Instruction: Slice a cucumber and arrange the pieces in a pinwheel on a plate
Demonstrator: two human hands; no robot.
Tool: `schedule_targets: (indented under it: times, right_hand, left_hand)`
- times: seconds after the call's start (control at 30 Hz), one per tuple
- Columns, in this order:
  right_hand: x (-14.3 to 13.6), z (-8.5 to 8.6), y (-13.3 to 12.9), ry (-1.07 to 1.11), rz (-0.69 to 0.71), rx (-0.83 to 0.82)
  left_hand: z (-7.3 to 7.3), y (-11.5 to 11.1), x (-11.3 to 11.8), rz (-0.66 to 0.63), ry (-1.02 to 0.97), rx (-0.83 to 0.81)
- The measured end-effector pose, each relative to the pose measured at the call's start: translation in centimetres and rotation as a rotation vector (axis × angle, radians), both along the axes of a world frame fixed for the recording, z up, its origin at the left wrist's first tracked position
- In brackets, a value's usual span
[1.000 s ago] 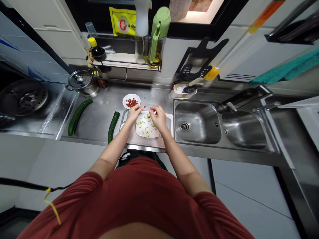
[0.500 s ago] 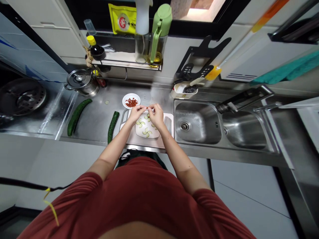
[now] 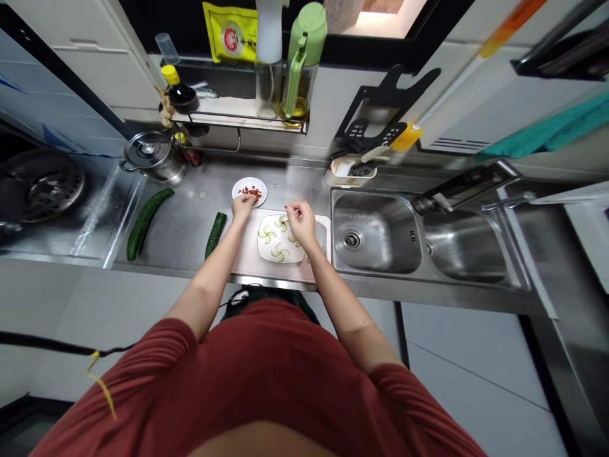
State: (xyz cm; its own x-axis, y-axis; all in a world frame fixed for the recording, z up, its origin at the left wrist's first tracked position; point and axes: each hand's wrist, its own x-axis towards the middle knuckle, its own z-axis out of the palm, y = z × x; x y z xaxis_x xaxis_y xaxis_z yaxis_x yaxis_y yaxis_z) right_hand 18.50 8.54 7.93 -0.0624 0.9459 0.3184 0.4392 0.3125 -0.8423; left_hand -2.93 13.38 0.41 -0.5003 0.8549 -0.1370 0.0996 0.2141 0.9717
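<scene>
My left hand [image 3: 243, 206] is at the front of a small round white plate [image 3: 235, 188] of small red pieces [image 3: 250, 191] that look like goji berries. Its fingers are closed in a pinch over the plate; what they hold is hidden. My right hand [image 3: 302, 223] pinches one small red piece above the back right of a square white plate [image 3: 284, 238]. On that plate lie thin pale-green cucumber slices [image 3: 280, 254] arranged in pinwheels, and a red spot marks one at the back. The square plate rests on a pale cutting board [image 3: 247, 261].
A cut cucumber [image 3: 216, 233] and a whole one [image 3: 146, 222] lie at left, near a lidded steel pot [image 3: 155, 157]. A double sink [image 3: 380, 231] is at right. Bottles, including a green-topped oil jug [image 3: 304, 57], stand on a wall shelf [image 3: 228, 118].
My hands were together over the back of the square plate. My left hand has moved left to the plate of red pieces, while my right hand stays near its place, pinching a red piece.
</scene>
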Motion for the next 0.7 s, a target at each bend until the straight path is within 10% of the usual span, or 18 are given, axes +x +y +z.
schedule_targets:
  times: [0.33, 0.7]
  right_hand:
    - [2.7, -1.5, -1.8, -0.068, -0.063, -0.082]
    - [5.8, -3.7, -2.4, -0.067, -0.106, -0.109]
  left_hand:
    - [-2.3, 0.8, -2.5, 0.058, 0.152, -0.089]
    - [-0.7, -2.0, 2.8, -0.009, 0.011, 0.037]
